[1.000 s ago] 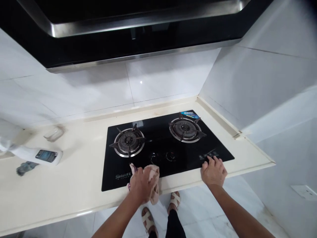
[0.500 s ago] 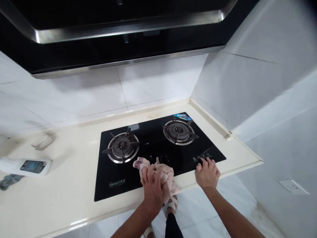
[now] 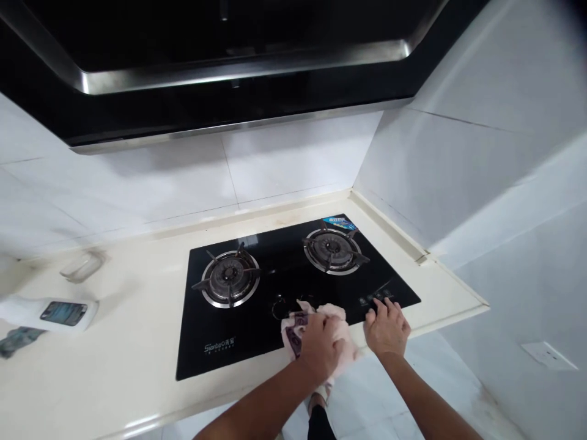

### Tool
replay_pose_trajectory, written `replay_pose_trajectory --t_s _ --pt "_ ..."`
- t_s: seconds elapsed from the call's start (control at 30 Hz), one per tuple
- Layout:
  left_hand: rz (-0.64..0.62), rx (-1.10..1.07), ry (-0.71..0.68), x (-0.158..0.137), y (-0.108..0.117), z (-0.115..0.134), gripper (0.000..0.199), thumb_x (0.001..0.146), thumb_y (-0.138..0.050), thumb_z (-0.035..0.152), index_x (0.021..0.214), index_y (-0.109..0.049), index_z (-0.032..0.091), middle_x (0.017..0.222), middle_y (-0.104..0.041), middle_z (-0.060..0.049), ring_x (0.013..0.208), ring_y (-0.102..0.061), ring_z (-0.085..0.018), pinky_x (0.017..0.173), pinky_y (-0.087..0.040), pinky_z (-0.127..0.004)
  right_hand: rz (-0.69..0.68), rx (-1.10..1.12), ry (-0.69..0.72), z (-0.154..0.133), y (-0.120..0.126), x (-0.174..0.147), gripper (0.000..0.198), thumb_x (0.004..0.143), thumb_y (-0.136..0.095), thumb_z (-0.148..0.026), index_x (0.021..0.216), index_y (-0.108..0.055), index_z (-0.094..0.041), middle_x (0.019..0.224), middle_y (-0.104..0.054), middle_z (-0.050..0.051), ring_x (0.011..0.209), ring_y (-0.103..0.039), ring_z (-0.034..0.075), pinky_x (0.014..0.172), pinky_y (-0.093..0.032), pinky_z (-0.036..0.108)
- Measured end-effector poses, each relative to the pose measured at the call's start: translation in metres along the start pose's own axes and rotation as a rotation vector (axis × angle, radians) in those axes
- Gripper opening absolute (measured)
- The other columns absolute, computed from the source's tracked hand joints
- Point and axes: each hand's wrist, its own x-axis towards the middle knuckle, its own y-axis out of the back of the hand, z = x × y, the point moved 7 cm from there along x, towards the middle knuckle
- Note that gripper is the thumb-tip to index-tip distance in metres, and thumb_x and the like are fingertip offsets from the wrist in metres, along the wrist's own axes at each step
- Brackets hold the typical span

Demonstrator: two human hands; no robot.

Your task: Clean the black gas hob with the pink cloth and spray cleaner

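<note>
A black glass gas cooktop [image 3: 257,333] with two burners is set into the cream countertop [image 3: 137,342]. My left hand [image 3: 317,347] is closed on a crumpled pink cloth [image 3: 342,333] with a purple pattern. It presses the cloth on the cooktop's front edge, just below the control knobs, and part of the cloth hangs over the counter's edge. My right hand [image 3: 387,327] lies on the front right corner of the cooktop, fingers spread and holding nothing. Behind the hands are the left burner [image 3: 230,275] and the right burner [image 3: 332,247].
A black range hood [image 3: 238,98] hangs low over the back. At the left are a white bottle [image 3: 46,311] on its side, a dark grey rag [image 3: 21,341] and a clear plastic piece [image 3: 83,267]. A tiled wall [image 3: 435,183] closes off the right.
My left hand has slid the cloth to the right along the cooktop's front edge, uncovering the left knob. My right hand stays on the same corner. The view has shifted slightly.
</note>
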Motion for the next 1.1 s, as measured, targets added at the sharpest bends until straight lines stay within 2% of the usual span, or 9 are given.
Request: replay_pose_trajectory --t_s 0.13,0.23,0.37,0.47,0.57,0.7,0.9,0.97,1.1 --pt "0.04 -0.202 -0.165 -0.024 0.019 -0.004 0.046 0.089 -0.055 0.02 0.135 -0.055 0.025 0.134 -0.058 -0.011 0.124 -0.055 -0.025 0.106 -0.051 -0.044 -0.084 0.075 -0.081 0.007 -0.004 0.008 0.046 0.096 -0.034 -0.042 0.128 -0.059 -0.019 0.144 -0.051 0.016 0.143 -0.036 0.035 0.111 -0.031 0.058" --pt "0.161 -0.019 -0.102 -0.075 0.067 -0.055 0.035 0.094 -0.048 0.022 0.126 -0.063 0.026 0.137 -0.058 -0.012 0.13 -0.054 -0.026 0.107 -0.05 -0.049 -0.135 0.202 -0.114 -0.011 0.007 0.004 0.049 0.094 -0.038 -0.051 0.119 -0.064 -0.019 0.139 -0.052 0.019 0.132 -0.044 0.036 0.105 -0.037 0.057" --pt "0.27 0.371 0.059 -0.141 0.143 -0.142 0.032 0.094 -0.052 0.028 0.122 -0.067 0.024 0.136 -0.062 -0.014 0.133 -0.054 -0.032 0.107 -0.047 -0.055 -0.205 0.296 0.26 -0.105 0.037 -0.036 0.04 0.097 -0.043 -0.049 0.119 -0.066 -0.026 0.129 -0.058 0.013 0.119 -0.05 0.032 0.101 -0.039 0.052" --pt "0.219 0.542 0.146 -0.17 0.173 -0.183 0.037 0.096 -0.05 0.036 0.128 -0.066 0.026 0.139 -0.062 -0.013 0.134 -0.053 -0.032 0.103 -0.048 -0.051 -0.266 0.228 0.477 -0.171 0.05 -0.073 0.028 0.096 -0.052 -0.045 0.115 -0.066 -0.03 0.122 -0.063 0.007 0.113 -0.052 0.032 0.105 -0.031 0.058" --pt "0.149 0.651 0.192 -0.183 0.178 -0.198 0.042 0.098 -0.046 0.037 0.136 -0.062 0.027 0.146 -0.059 -0.011 0.136 -0.053 -0.031 0.103 -0.047 -0.049 -0.326 0.143 0.61 -0.197 0.045 -0.089 0.025 0.095 -0.054 -0.037 0.118 -0.064 -0.033 0.117 -0.065 0.005 0.113 -0.051 0.031 0.106 -0.027 0.058" --pt "0.108 0.695 0.211 -0.185 0.171 -0.198 0.043 0.098 -0.045 0.037 0.137 -0.061 0.027 0.149 -0.057 -0.009 0.138 -0.05 -0.03 0.104 -0.043 -0.048 -0.386 0.117 0.696 -0.158 0.026 -0.076 0.021 0.097 -0.049 -0.026 0.102 -0.069 -0.031 0.102 -0.069 0.003 0.1 -0.056 0.026 0.102 -0.029 0.052" --pt "0.174 0.702 0.134 -0.187 0.169 -0.202 0.043 0.096 -0.05 0.039 0.135 -0.063 0.027 0.145 -0.06 -0.01 0.134 -0.053 -0.031 0.1 -0.041 -0.046 -0.049 0.171 0.276 -0.044 0.046 0.016 0.05 0.1 -0.031 -0.052 0.084 -0.066 -0.02 0.08 -0.065 0.01 0.086 -0.056 0.028 0.086 -0.039 0.046" --pt "0.206 0.713 0.086 -0.188 0.169 -0.202 0.043 0.096 -0.053 0.041 0.135 -0.063 0.026 0.144 -0.06 -0.011 0.132 -0.054 -0.031 0.098 -0.041 -0.045 -0.018 0.309 0.265 -0.056 0.057 0.038 0.053 0.099 -0.034 -0.058 0.088 -0.068 -0.018 0.085 -0.067 0.01 0.087 -0.056 0.028 0.085 -0.04 0.044" --pt "0.228 0.711 0.063 -0.189 0.169 -0.203 0.043 0.096 -0.053 0.041 0.136 -0.062 0.026 0.144 -0.06 -0.01 0.132 -0.054 -0.031 0.098 -0.039 -0.045 -0.294 0.621 0.424 -0.14 0.046 0.036 0.041 0.099 -0.043 -0.053 0.093 -0.068 -0.021 0.094 -0.067 0.007 0.09 -0.057 0.023 0.086 -0.043 0.037"
